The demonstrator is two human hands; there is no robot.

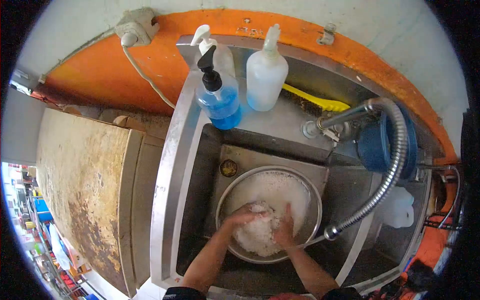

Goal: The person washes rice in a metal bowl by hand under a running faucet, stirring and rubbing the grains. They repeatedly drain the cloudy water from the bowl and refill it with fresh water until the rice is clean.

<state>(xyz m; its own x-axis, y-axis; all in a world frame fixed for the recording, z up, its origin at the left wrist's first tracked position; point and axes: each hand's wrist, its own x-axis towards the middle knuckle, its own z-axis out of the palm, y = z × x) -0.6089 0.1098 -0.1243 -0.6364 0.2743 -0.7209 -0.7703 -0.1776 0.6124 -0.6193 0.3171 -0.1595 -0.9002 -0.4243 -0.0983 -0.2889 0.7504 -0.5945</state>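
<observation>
A round metal bowl [320, 212] sits in the sink basin, holding cloudy water and white grains [255, 235] that look like rice. My left hand [245, 215] is in the left part of the bowl, palm turned up and fingers loosely curved, with wet grains on it. On the right side of the bowl, my right hand [285, 227] dips into the grains, its fingers partly spread and some of them under the cloudy water. The two hands are a short distance apart.
Behind the basin stand a blue soap bottle [222, 107], a white bottle [266, 80] and a yellow brush [330, 104]. A flexible metal faucet hose [397, 160] arches over the right side, near a blue tub [372, 142] and a plastic jug [397, 207].
</observation>
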